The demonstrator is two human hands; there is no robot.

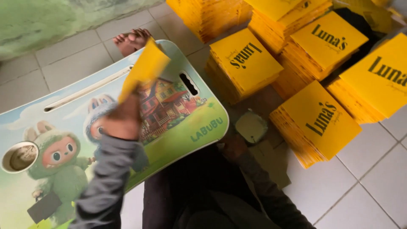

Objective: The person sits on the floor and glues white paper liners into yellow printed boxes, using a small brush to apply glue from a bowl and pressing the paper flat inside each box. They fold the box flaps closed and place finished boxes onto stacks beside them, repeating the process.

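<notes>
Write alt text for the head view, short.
The left hand holds up a yellow card over a cartoon-printed lap table. The right hand reaches toward stacks of yellow cards on the tiled floor.

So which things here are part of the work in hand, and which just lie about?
In hand:
left hand holding yellow card sheet
cartoon-printed lap table
stacks of yellow printed cards
right hand beside small pale square piece

Lying about:
round cup hole
dark grey card
</notes>
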